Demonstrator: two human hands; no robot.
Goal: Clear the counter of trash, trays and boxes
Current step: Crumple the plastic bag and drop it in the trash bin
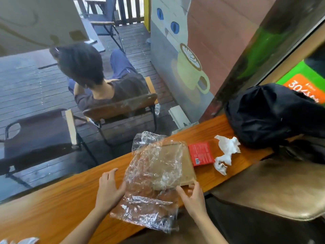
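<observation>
A brown tray (189, 166) lies on the wooden counter (58, 206), covered by a large crumpled clear plastic sheet (153, 175) that hangs over the counter's near edge. My left hand (110, 188) touches the sheet's left edge with its fingers spread. At the tray's near right corner my right hand (192, 196) touches the tray and sheet, fingers slightly bent; whether it grips is unclear. Just right of the tray lies a red box (201, 154), and beyond it crumpled white tissue (226, 152).
A black backpack (267, 113) sits at the counter's right end. A brown padded stool (274, 189) stands near right. Behind the glass, a person sits in a chair (121, 106) on a wooden deck. More white paper (21, 241) shows at the bottom left.
</observation>
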